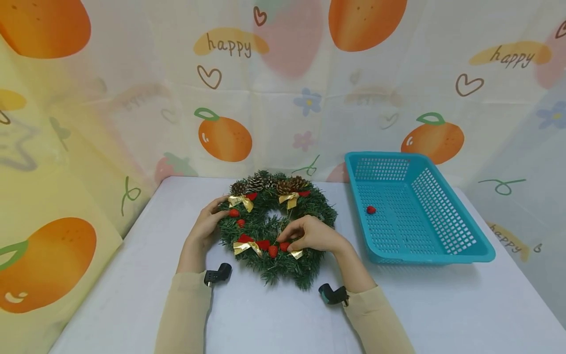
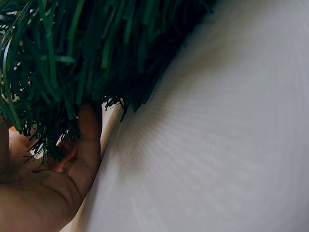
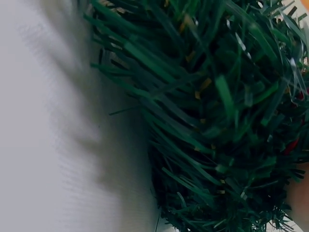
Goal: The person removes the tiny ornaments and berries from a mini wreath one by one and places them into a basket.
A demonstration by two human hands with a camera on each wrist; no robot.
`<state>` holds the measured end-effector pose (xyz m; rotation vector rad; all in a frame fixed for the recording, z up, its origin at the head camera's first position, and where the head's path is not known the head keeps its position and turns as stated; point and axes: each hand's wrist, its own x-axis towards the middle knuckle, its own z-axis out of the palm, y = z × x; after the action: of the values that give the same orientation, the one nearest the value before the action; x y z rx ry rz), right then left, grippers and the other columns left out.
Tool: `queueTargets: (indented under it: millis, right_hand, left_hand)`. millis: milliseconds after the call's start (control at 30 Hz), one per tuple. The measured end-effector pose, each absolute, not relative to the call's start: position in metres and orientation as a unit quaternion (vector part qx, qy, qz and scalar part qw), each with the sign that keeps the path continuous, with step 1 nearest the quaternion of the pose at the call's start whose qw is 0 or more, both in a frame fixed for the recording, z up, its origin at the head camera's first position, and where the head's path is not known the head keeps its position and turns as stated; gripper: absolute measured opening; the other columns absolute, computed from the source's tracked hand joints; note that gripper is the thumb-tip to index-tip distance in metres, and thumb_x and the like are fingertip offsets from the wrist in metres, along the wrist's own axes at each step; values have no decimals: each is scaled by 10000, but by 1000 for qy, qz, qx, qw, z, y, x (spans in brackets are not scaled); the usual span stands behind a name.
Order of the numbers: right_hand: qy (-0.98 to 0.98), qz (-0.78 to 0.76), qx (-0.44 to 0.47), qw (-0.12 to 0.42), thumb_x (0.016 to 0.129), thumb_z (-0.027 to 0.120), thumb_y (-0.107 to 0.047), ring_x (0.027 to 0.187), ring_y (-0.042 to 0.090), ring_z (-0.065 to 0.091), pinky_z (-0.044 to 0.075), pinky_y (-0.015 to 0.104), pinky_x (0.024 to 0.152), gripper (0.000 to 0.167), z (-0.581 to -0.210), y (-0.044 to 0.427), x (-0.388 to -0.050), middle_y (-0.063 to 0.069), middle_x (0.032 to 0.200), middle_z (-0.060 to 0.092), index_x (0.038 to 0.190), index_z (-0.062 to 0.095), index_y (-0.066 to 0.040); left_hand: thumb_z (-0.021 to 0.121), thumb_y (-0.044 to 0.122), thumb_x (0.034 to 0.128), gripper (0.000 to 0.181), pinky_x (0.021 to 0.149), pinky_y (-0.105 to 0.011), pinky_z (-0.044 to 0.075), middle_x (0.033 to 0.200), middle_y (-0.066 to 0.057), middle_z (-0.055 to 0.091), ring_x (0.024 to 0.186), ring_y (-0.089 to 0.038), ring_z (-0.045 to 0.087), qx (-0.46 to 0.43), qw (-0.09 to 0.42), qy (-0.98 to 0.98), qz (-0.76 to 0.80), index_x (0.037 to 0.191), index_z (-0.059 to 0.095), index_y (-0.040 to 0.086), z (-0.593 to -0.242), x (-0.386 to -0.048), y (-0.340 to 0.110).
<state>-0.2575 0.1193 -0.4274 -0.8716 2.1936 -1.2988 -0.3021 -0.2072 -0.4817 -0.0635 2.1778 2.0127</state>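
A green wreath [image 1: 318,206] lies on the white table, decorated with pinecones [image 1: 255,183], gold bows [image 1: 247,247] and small red berries [image 1: 272,251]. At its left side my left hand [image 1: 207,222] grips the greenery, the thumb over the top near a red berry. In the left wrist view, fingers [image 2: 89,140] curl beneath the needles. My right hand [image 1: 315,233] reaches over the front right part, thumb and forefinger bent around a red decoration [image 1: 284,246] beside a partly covered gold bow. The exact fingertip contact is hard to see. Needles fill most of the right wrist view.
To the right of the wreath stands a blue plastic basket [image 1: 442,259], with one red berry [image 1: 371,210] inside. A printed cloth [image 1: 274,118] hangs behind the white table [image 1: 265,319].
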Motion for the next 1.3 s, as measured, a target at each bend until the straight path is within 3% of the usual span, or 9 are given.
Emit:
queueTargets:
  millis: [267,667,867,1300]
  right_hand:
    - [817,-442,-301,214,823,761,-43,996,119,644,554,243,856,278,-424,116,-255,37,1162,735,1064,765,-180]
    - [810,-460,-298,208,815,783,-77,949,118,650,562,264,831,271,-426,118,-257,48,1140,740,1070,760,-166]
    - [799,-483,-290,211,826,772,-73,944,130,659,570,274,829,279,-424,120,-256,85,1147,738,1098,751,-130]
    - [774,-543,-277,172,852,749,-78,892,136,705,601,335,808,300,-418,123,-255,182,1127,725,1151,719,-59]
  left_hand:
    - [517,109,996,559,1217,-680,-4,1692,-77,3,1561,-349,-73,-17,84,742,664,1532,365,152,-480,-303,-208]
    - [504,109,1001,554,1213,-686,6,1691,-89,2,1555,-378,-64,-21,85,735,672,1533,366,177,-481,-302,-207]
    - [496,99,1008,550,1236,-632,-37,1691,-70,-12,1553,-355,-100,-19,92,717,691,1534,363,186,-482,-302,-207]
    - [515,150,1005,558,1203,-704,33,1691,-83,-19,1560,-354,-78,-29,90,747,658,1538,359,203,-481,-303,-208]
